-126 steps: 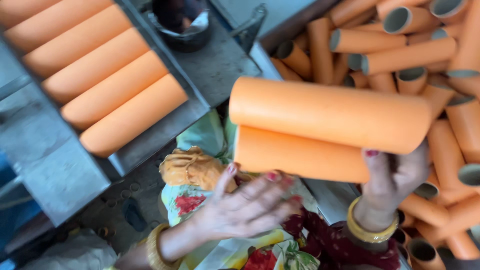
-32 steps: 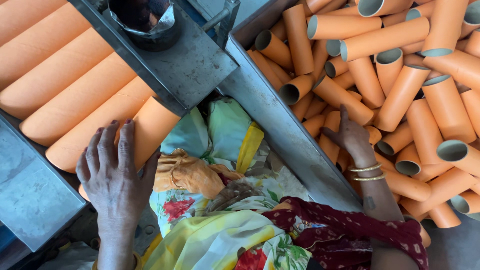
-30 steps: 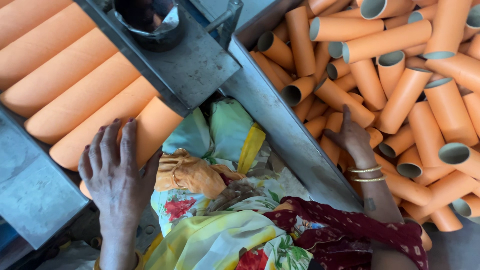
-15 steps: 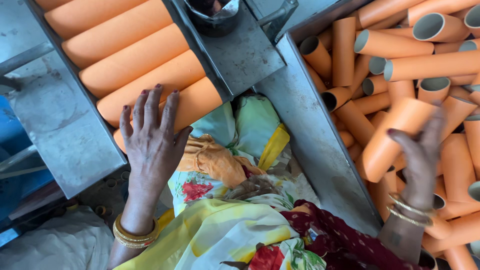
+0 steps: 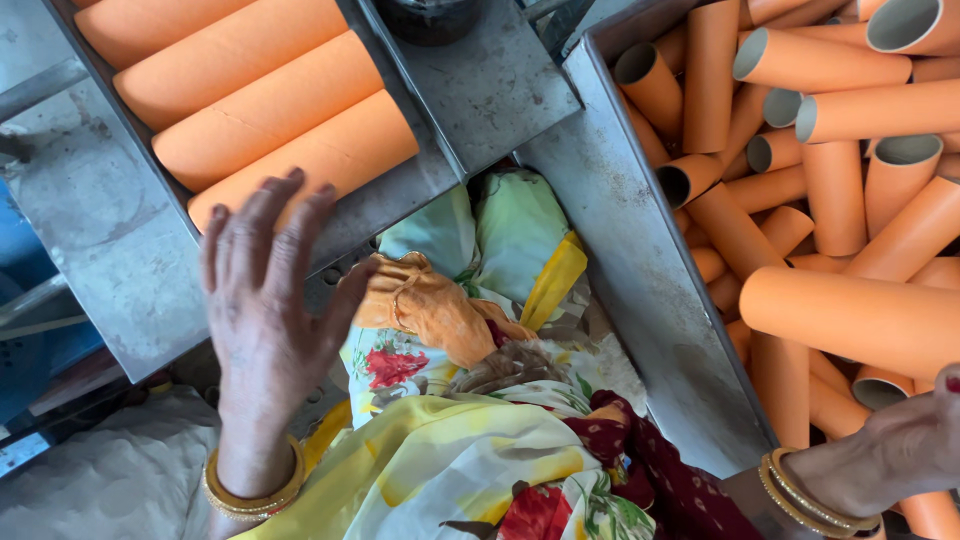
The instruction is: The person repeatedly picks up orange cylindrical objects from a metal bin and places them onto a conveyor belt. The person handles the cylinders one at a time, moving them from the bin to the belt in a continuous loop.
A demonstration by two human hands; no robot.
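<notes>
On the left, orange tubes (image 5: 290, 160) lie side by side in a grey metal tray (image 5: 90, 240), where the left hand (image 5: 265, 310) hovers, fingers spread. Rightward, the right hand (image 5: 900, 450) grips a long orange tube (image 5: 850, 315) above a heaped bin (image 5: 640, 290).

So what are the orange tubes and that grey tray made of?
The orange tubes look like cardboard: matte, hollow, with thin pale walls at the open ends. The grey tray looks like sheet metal: dull, scratched, with folded edges.
</notes>
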